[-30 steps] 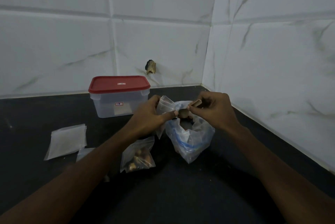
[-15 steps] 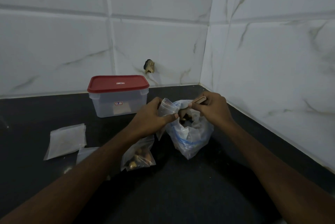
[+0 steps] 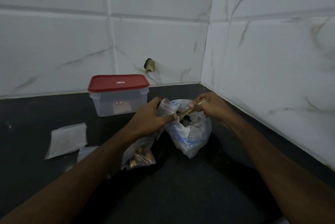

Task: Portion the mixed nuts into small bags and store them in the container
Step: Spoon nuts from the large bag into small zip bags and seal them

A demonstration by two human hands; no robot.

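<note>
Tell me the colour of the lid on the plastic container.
Red, on a clear container; the lid shows in the head view.

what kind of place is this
Probably a home kitchen corner: dark countertop, marble-look tiled walls, a red-lidded container and a bag of nuts.

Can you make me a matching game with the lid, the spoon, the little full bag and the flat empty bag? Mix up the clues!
Things:
1. lid
2. spoon
3. little full bag
4. flat empty bag

Clues:
A. lies between the left arm and the big bag
B. red
C. lies furthest left on the counter
D. held in the right hand

Pairs: 1-B, 2-D, 3-A, 4-C
</note>
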